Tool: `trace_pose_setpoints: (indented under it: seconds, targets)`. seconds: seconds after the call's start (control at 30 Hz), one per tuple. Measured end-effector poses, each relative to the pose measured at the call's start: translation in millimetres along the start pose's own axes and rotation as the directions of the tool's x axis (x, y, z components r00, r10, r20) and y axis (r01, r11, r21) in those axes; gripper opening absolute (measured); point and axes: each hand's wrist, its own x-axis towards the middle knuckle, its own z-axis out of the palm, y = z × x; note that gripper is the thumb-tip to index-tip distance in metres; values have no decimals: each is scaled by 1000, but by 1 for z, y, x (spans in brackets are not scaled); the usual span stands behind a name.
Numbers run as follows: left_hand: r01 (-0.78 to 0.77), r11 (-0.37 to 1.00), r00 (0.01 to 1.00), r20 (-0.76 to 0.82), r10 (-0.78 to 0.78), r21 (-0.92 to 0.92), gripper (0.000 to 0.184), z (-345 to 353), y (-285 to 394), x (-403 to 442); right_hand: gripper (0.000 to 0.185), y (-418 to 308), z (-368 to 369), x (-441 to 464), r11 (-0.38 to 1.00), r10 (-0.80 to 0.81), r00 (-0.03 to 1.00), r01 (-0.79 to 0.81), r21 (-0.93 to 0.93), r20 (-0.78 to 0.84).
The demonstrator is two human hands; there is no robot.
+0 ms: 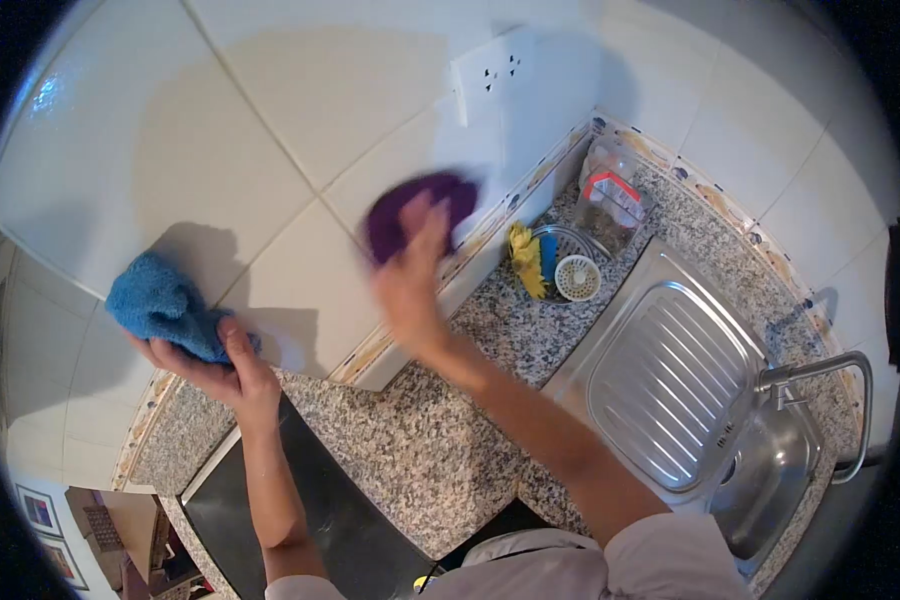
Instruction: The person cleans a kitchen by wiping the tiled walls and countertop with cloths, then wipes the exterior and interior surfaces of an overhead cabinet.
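Observation:
A bunched blue cloth [157, 305] rests in my left hand [232, 372], whose fingers curl around its lower side close to the tiled wall [280, 230]. My right hand [413, 285] is pressed on a purple cloth [388, 222] that lies against the wall tiles, below the power socket [492, 75]. The right hand and the purple cloth are smeared by motion. Part of the purple cloth is hidden behind the fingers.
A steel sink with a ribbed drainboard [670, 385] and a tap [820, 370] is at the right. A yellow item [526, 262], a white strainer [577, 278] and a clear plastic container [610, 215] stand in the corner. A black hob [320, 500] lies at lower left.

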Motion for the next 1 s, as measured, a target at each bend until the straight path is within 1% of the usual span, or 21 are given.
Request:
trace_pose_setpoints:
  seconds: [0.03, 0.07, 0.13, 0.17, 0.2, 0.23, 0.27, 0.3, 0.33, 0.4, 0.43, 0.53, 0.57, 0.6, 0.73, 0.77, 0.8, 0.87, 0.93, 0.97, 1.0]
  targets:
    - [5, 1000, 1000, 0, -5, 1, 67, 2, 2, -4, 33, -7, -8, -31, 961, -270, 941, 278, -9, 205]
    - [25, 1000, 999, -21, -25, 4, 67, 3, 4, -8, 29, -12, -13, -58, 849, -499, 772, 526, 43, 394]
    - [54, 999, 998, -43, -53, 9, 68, 4, 4, -14, 23, 16, -27, -97, 820, -426, 576, 572, 27, 698]
    - [76, 997, 996, -40, -75, 27, 71, 4, 4, -19, 24, 26, -39, -91, 854, -399, 735, 516, -71, 548]
    - [83, 996, 996, -26, -82, 30, 71, 4, 1, -23, 23, 25, -52, -63, 884, -271, 779, 434, -175, 565]
    - [90, 996, 996, -27, -90, -3, 73, 3, -4, -28, 33, 44, -55, -71, 883, -145, 943, 260, -390, 301]
    - [102, 994, 994, -24, -103, -33, 75, 2, -6, -33, 46, 65, -43, -68, 954, 139, 987, -155, -257, -81]
    - [158, 985, 985, -57, -162, -70, 78, 5, -3, -34, 56, 95, -36, -67, 866, 331, 907, -402, -299, -261]
    - [172, 983, 984, -44, -174, -61, 78, 5, -2, -34, 56, 99, -38, -66, 857, 346, 903, -415, -305, -254]
    - [154, 987, 986, -61, -156, -35, 78, 5, -3, -32, 60, 95, -46, -64, 653, 664, 729, -674, -346, -165]
    - [170, 981, 980, -91, -179, -90, 77, 8, -1, -34, 65, 78, -42, -84, 636, 695, 719, -619, -461, -6]
    - [151, 987, 982, -104, -155, -51, 75, 10, 2, -31, 66, 19, -20, -195, 802, 569, 716, -375, -465, 404]
    - [156, 986, 981, -108, -161, -51, 75, 9, 3, -34, 65, 6, -21, -224, 863, 495, 663, -298, -408, 562]
    - [160, 987, 981, -106, -163, -33, 74, 9, 3, -37, 66, -8, -31, -225, 902, 410, 497, -99, -420, 764]
    - [70, 997, 996, -48, -70, -17, 74, 8, -4, -55, 47, 30, -65, -162, 889, 349, 476, 106, -446, 808]
    - [53, 994, 997, 47, -58, 97, 75, 1, -2, -59, 38, 44, -84, -140, 842, 349, 548, 173, -511, 760]
    - [55, 993, 997, 45, -60, 101, 75, 2, -4, -67, 31, 56, -102, -119, 784, 333, 617, 238, -573, 713]
    - [136, 986, 990, 56, -131, -100, 77, 4, -13, -90, 32, 95, -115, -111, 570, 414, 788, 166, -805, 455]
    - [189, 965, 981, 82, -177, -180, 79, 4, -18, -111, 32, 79, -111, -114, 569, 398, 825, 122, -813, 402]
    - [227, 968, 973, 80, -219, -110, 78, 4, -19, -123, 32, 70, -106, -119, 561, 386, 862, 63, -826, 328]
    - [264, 964, 963, 77, -260, -43, 77, 5, -19, -136, 31, 65, -95, -138, 625, 277, 847, 200, -754, 454]
